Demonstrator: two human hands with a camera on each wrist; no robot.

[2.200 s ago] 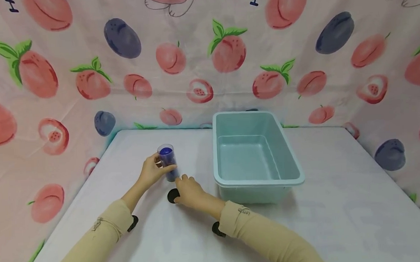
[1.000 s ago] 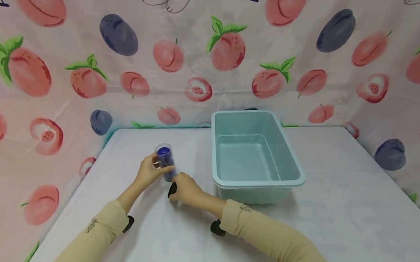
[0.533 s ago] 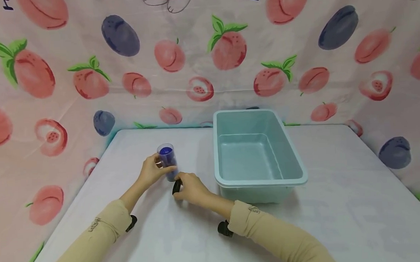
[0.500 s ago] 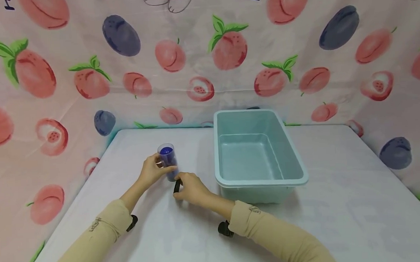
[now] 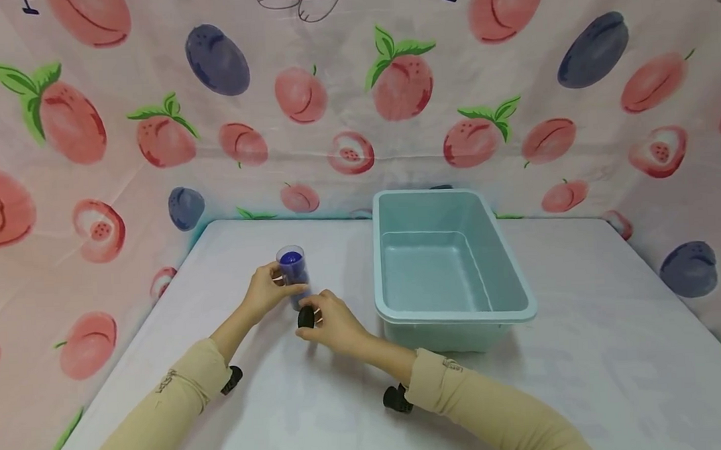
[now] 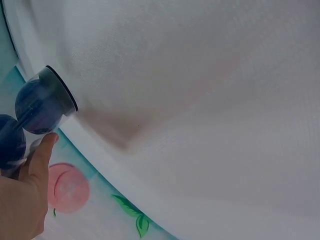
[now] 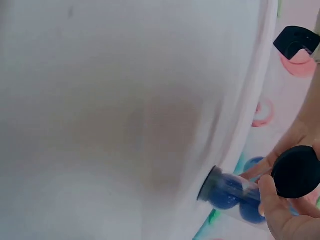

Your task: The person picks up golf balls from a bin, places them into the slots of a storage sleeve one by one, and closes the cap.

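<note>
My left hand point(image 5: 263, 294) grips a clear tube point(image 5: 293, 273) of blue balls, which stands upright on the white table with its top uncovered. Through its wall in the left wrist view, stacked blue balls point(image 6: 39, 107) show above a dark base. Just in front of the tube, my right hand point(image 5: 339, 325) pinches a round black lid point(image 5: 306, 317) by its edge, thumb below and fingers above. The right wrist view shows the face of the lid point(image 7: 296, 172), overlapping part of the tube point(image 7: 230, 192).
To the right of both hands stands a large pale blue-green plastic basin point(image 5: 455, 315) with nothing inside. A fruit-print cloth point(image 5: 342, 85) hangs behind and beside the white table point(image 5: 583, 349). Black wrist cameras point(image 5: 397, 399) sit under the cuffs.
My right hand has tipped the black lid up from lying flat on the table and lifted it beside the tube. The left hand keeps its hold on the tube; the head view shifts slightly.
</note>
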